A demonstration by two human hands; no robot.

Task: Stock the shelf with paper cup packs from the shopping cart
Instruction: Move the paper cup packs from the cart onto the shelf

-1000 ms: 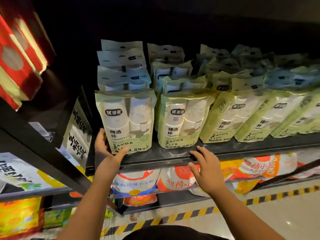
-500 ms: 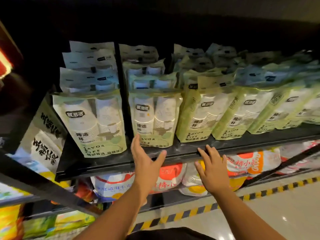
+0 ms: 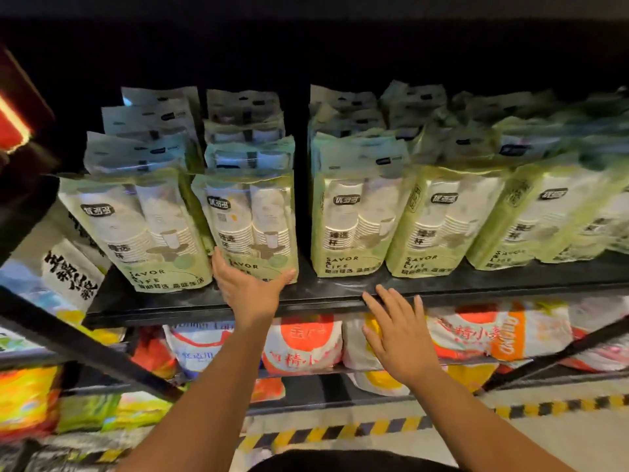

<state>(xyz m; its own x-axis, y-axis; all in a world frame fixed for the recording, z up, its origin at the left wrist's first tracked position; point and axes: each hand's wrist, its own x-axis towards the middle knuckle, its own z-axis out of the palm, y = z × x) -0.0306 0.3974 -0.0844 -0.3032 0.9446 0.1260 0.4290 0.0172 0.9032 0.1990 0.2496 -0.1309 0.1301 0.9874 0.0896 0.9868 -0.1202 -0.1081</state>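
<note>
Low down, left fingers [image 3: 221, 267] touch the pack [image 3: 252, 212].

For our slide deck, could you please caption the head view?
Left hand touches a front paper cup pack on the shelf; right hand open at its edge.

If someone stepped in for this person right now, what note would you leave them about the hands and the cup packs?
The left hand is open, fingers and thumb against the base of the second front pack, gripping nothing. The right hand is open, fingertips at the shelf edge.
The packs stand upright in rows, several deep, with a dark gap right of the second row.
Done: many packs shelved. Left: the cart is out of view, so how many remain cannot be told; likely square this pack up first.
</note>
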